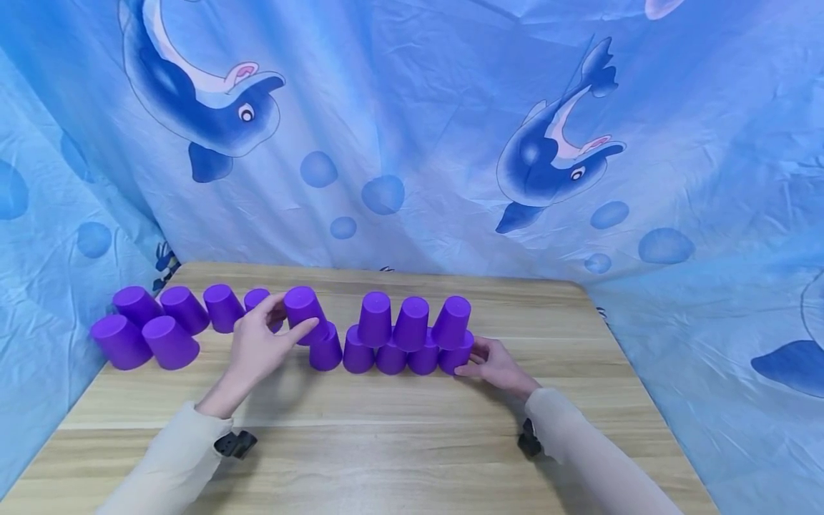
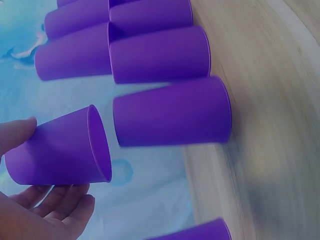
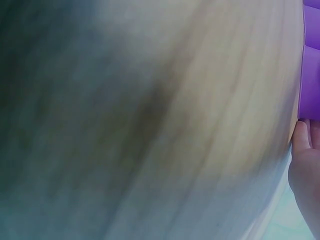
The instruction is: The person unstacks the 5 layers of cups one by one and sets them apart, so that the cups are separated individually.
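Wooden table (image 1: 386, 443) below, purple cup (image 1: 304, 306) between the left fingers (image 2: 79, 212).

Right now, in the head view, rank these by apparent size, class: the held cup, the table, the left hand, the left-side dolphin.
1. Table
2. Left-side dolphin
3. Left hand
4. Held cup

Head view looking forward and down at table (image 1: 386, 443), wrist views closer, turned sideways, cups (image 1: 410, 323) in all
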Action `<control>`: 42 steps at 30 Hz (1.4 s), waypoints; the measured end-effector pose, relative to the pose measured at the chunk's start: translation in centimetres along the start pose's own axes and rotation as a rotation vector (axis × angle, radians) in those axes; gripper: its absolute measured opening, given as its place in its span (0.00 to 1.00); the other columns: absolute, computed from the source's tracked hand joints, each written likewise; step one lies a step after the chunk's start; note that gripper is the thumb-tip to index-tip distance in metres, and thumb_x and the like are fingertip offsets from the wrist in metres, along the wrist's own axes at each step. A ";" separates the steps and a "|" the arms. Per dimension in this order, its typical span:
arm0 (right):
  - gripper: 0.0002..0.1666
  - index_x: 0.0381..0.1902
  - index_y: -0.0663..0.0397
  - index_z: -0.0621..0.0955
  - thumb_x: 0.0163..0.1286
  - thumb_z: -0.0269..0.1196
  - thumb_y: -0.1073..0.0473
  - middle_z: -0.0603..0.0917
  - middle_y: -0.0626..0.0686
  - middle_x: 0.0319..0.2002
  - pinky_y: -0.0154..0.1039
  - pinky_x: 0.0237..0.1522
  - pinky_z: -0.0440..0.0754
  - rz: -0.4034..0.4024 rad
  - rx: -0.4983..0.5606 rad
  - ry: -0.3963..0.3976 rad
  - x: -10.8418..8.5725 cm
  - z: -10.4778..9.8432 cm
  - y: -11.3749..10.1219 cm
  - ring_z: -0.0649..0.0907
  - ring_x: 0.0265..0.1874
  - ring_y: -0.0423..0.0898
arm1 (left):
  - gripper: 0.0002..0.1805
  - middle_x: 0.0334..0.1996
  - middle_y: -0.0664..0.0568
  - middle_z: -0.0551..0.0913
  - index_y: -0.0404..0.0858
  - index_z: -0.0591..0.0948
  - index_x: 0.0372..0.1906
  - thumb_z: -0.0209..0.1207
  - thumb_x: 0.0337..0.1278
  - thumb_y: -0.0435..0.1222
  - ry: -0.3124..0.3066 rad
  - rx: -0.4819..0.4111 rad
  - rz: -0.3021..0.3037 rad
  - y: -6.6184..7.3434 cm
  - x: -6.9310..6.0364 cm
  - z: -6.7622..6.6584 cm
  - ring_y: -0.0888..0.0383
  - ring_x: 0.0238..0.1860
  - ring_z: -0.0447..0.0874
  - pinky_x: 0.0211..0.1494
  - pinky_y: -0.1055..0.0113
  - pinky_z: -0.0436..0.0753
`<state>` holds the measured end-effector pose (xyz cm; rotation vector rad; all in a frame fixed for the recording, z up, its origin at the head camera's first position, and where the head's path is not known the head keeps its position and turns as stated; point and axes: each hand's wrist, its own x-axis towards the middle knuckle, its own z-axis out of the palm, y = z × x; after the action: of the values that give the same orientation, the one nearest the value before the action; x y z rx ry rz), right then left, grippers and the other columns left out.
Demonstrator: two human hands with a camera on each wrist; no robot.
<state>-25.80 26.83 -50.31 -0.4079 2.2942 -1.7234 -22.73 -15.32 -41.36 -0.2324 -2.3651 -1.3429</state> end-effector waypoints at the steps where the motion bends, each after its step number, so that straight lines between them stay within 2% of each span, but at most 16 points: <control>1: 0.40 0.64 0.63 0.71 0.53 0.73 0.68 0.76 0.59 0.59 0.46 0.63 0.66 -0.002 0.002 0.001 0.0 0.0 0.0 0.74 0.59 0.53 | 0.35 0.44 0.42 0.83 0.33 0.76 0.58 0.72 0.45 0.48 0.007 0.016 -0.008 -0.1 -0.1 -0.3 0.47 0.46 0.82 0.52 0.52 0.79; 5: 0.39 0.63 0.62 0.71 0.52 0.73 0.68 0.76 0.59 0.58 0.46 0.63 0.67 0.000 0.006 0.000 0.0 0.0 0.0 0.75 0.58 0.54 | 0.34 0.44 0.42 0.82 0.33 0.76 0.57 0.72 0.46 0.48 0.020 0.045 -0.024 -0.7 -0.3 -1.3 0.46 0.44 0.82 0.50 0.53 0.79; 10: 0.39 0.64 0.61 0.71 0.54 0.72 0.69 0.76 0.58 0.59 0.47 0.64 0.65 0.013 0.005 -0.009 0.0 -0.1 0.0 0.74 0.59 0.53 | 0.33 0.44 0.38 0.82 0.30 0.75 0.56 0.72 0.47 0.42 0.019 0.005 -0.045 -1.3 -0.6 -2.1 0.45 0.44 0.81 0.47 0.76 0.77; 12: 0.39 0.64 0.63 0.70 0.54 0.71 0.71 0.75 0.59 0.60 0.48 0.64 0.64 0.014 0.009 -0.014 0.0 -0.1 0.0 0.73 0.60 0.54 | 0.34 0.45 0.35 0.81 0.28 0.74 0.58 0.72 0.47 0.41 0.020 -0.005 -0.065 -1.5 -0.8 -2.5 0.43 0.45 0.81 0.45 0.81 0.74; 14: 0.39 0.64 0.64 0.70 0.54 0.70 0.72 0.75 0.60 0.59 0.48 0.64 0.64 0.017 0.014 -0.017 0.0 -0.1 -0.2 0.73 0.60 0.55 | 0.37 0.46 0.33 0.80 0.27 0.72 0.60 0.72 0.48 0.42 0.016 0.006 -0.093 -1.8 -1.1 -2.9 0.40 0.47 0.80 0.49 0.73 0.78; 16: 0.39 0.64 0.66 0.70 0.54 0.70 0.73 0.75 0.61 0.59 0.49 0.64 0.64 0.016 0.015 -0.022 -0.1 -0.1 -0.7 0.73 0.59 0.55 | 0.39 0.47 0.33 0.80 0.28 0.72 0.61 0.72 0.47 0.45 0.019 0.054 -0.117 -2.3 -1.4 -3.4 0.38 0.48 0.80 0.51 0.62 0.79; 19: 0.37 0.62 0.67 0.71 0.54 0.70 0.74 0.76 0.61 0.58 0.49 0.64 0.65 0.016 0.009 -0.024 -0.4 0.0 -1.6 0.74 0.59 0.56 | 0.40 0.47 0.32 0.80 0.30 0.72 0.61 0.71 0.47 0.50 0.024 0.119 -0.142 -3.2 -1.8 -4.0 0.37 0.48 0.80 0.51 0.46 0.77; 22: 0.37 0.62 0.67 0.71 0.54 0.70 0.73 0.76 0.61 0.57 0.50 0.63 0.65 0.015 0.001 -0.023 -0.8 0.2 -2.5 0.74 0.58 0.56 | 0.39 0.46 0.32 0.81 0.30 0.74 0.59 0.71 0.46 0.51 0.050 0.168 -0.148 -4.2 -2.0 -4.4 0.36 0.47 0.80 0.50 0.45 0.77; 28: 0.36 0.62 0.67 0.71 0.54 0.70 0.73 0.77 0.61 0.57 0.50 0.64 0.65 0.026 0.009 -0.021 -1.0 0.3 -2.9 0.75 0.58 0.56 | 0.36 0.43 0.32 0.81 0.29 0.75 0.56 0.71 0.46 0.48 0.092 0.256 -0.141 -6.2 -2.1 -4.9 0.38 0.42 0.80 0.46 0.49 0.74; 35: 0.38 0.62 0.63 0.72 0.53 0.72 0.69 0.77 0.58 0.57 0.46 0.63 0.66 0.014 0.005 -0.002 -0.1 -0.1 0.0 0.75 0.58 0.53 | 0.36 0.40 0.31 0.79 0.24 0.71 0.55 0.69 0.50 0.47 0.071 0.312 -0.175 -7.7 -2.2 -5.4 0.40 0.39 0.76 0.47 0.46 0.64; 38: 0.38 0.62 0.63 0.72 0.53 0.72 0.69 0.77 0.58 0.58 0.45 0.63 0.66 0.012 0.008 -0.003 -0.1 -0.1 -0.1 0.75 0.58 0.53 | 0.35 0.39 0.32 0.78 0.25 0.71 0.55 0.68 0.51 0.46 0.069 0.338 -0.189 -8.2 -2.3 -5.7 0.40 0.38 0.75 0.44 0.46 0.67; 42: 0.39 0.63 0.62 0.72 0.53 0.72 0.69 0.77 0.58 0.58 0.44 0.63 0.67 0.009 0.010 -0.005 0.0 0.0 -0.2 0.75 0.58 0.53 | 0.33 0.42 0.28 0.77 0.23 0.69 0.55 0.67 0.52 0.43 0.066 0.360 -0.214 -8.7 -2.4 -5.9 0.33 0.41 0.74 0.44 0.41 0.69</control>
<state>-25.74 26.78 -50.15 -0.3986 2.2797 -1.7275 -21.89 -24.77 -46.51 0.1708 -2.5765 -0.9653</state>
